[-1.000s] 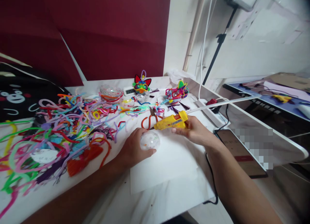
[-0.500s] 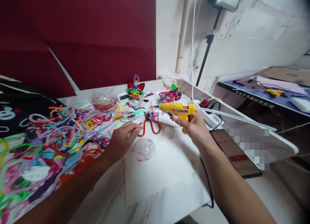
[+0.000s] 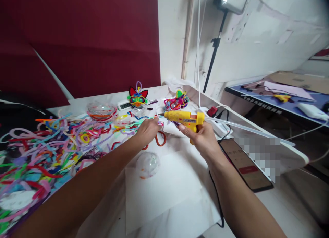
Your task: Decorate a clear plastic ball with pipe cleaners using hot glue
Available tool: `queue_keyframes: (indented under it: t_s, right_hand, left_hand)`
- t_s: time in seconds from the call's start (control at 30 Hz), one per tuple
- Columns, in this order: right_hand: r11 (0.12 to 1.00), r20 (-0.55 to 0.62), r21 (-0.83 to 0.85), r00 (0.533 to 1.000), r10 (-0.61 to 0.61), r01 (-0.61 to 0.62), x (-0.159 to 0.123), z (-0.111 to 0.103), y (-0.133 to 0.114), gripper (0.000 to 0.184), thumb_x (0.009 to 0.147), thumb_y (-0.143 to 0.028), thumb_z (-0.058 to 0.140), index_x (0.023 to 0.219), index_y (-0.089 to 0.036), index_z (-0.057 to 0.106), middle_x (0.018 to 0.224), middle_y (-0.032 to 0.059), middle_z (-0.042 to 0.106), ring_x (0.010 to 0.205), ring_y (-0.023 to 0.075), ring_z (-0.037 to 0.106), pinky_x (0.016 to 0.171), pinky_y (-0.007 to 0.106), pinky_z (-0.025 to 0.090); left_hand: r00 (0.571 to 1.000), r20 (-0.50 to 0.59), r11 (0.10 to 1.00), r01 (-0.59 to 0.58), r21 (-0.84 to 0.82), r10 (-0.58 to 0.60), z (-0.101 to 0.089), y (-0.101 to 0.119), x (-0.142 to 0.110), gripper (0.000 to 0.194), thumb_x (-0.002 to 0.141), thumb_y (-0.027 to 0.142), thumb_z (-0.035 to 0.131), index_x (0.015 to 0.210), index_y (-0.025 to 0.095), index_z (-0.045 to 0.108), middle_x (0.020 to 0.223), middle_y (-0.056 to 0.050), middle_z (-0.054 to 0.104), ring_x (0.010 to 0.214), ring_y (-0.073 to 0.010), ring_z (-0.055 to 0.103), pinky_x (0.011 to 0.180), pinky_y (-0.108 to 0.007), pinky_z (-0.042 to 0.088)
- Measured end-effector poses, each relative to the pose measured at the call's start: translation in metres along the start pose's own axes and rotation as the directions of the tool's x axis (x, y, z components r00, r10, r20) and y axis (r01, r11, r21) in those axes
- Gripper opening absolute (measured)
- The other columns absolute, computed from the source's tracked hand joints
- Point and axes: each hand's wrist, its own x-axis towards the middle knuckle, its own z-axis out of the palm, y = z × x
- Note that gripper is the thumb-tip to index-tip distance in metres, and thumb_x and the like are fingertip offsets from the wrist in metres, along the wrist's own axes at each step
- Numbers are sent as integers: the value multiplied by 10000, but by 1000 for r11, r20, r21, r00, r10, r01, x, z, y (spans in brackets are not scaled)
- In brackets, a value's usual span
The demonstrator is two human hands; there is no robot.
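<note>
My right hand (image 3: 203,140) grips a yellow glue gun (image 3: 185,118) by the handle, with its nozzle pointing left and a clear glue stick trailing out to the right. My left hand (image 3: 147,130) is stretched out over the orange-handled scissors (image 3: 161,139). Its fingers are curled down among small pipe-cleaner pieces just left of the nozzle, and what they hold is hidden. A clear plastic ball (image 3: 147,163) lies free at the top-left edge of a white paper sheet (image 3: 164,188), below my left hand.
A big tangle of coloured pipe cleaners (image 3: 51,145) covers the left of the white table. At the back stand two pipe-cleaner figures (image 3: 138,95) (image 3: 177,100), clear half-shells (image 3: 101,109) and a small timer (image 3: 123,105). A phone (image 3: 244,162) and a power strip (image 3: 218,125) lie to the right.
My left hand let go of the clear ball and reached forward over the scissors. My right hand lifted the glue gun and levelled it, nozzle left. The camera turned left.
</note>
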Motion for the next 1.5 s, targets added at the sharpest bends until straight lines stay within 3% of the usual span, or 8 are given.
queue_keyframes:
  t_s: [0.23,0.47,0.57,0.77,1.03,1.23,1.33,1.5]
  right_hand:
    - [997,26,-30,997,-69,69,1,2,5,398,696,-444,766,932,-130,705,864,65,723,690,163,613,556,242,457]
    - [998,8,-24,999,-50,50,1,1,4,477,682,-469,777,1001,-120,709,871,71,727,644,152,594,483,228,413]
    - [998,30,-19,998,-52,53,-1,2,4,433,688,-438,775,979,-123,715,869,71,736,667,168,620,524,245,456]
    - [998,84,1,994,-67,67,-3,6,11,408,695,-383,771,1006,-124,715,955,85,753,812,217,678,701,302,534]
    - [995,166,-59,984,-68,78,-3,12,23,403,711,-385,761,1034,-147,723,1039,86,752,926,242,696,775,324,556]
    - [992,190,-103,980,-57,77,-6,16,27,383,705,-373,759,1010,-145,725,1018,84,754,896,240,691,761,325,545]
    - [992,175,-108,983,-49,69,-7,16,26,371,692,-360,769,985,-135,724,1007,90,753,877,236,684,754,325,536]
    - [990,144,-128,989,-45,63,-5,13,26,434,657,-395,797,980,-118,716,985,99,746,839,236,672,696,312,522]
  left_hand:
    - [998,27,991,53,-124,-50,-4,-7,13,254,865,279,477,687,189,633,685,-52,639,757,-231,602,700,-320,391]
    - [987,-57,911,118,-396,-153,-15,-23,1,77,710,252,621,737,194,663,881,-55,650,862,-220,595,792,-321,429]
    - [956,-59,800,205,-564,-287,-21,-30,-19,200,742,365,615,804,178,650,790,-38,641,737,-186,590,695,-300,446]
    - [911,111,512,320,-797,-397,-35,-22,-70,337,743,509,615,701,180,554,523,37,506,456,-89,418,469,-221,304]
    - [844,232,231,379,-896,-484,-36,-8,-114,319,716,468,690,747,167,590,533,23,555,456,-87,490,441,-201,336]
    - [819,217,121,327,-937,-531,-34,5,-132,315,687,418,743,845,170,629,754,-31,715,642,-134,664,617,-257,543]
    - [834,119,174,249,-953,-539,-31,10,-137,336,665,409,782,861,177,638,803,-42,742,764,-188,713,758,-334,590]
    - [901,-208,593,65,-802,-380,-22,9,-143,196,745,357,735,836,187,701,1020,-81,735,983,-219,691,903,-354,573]
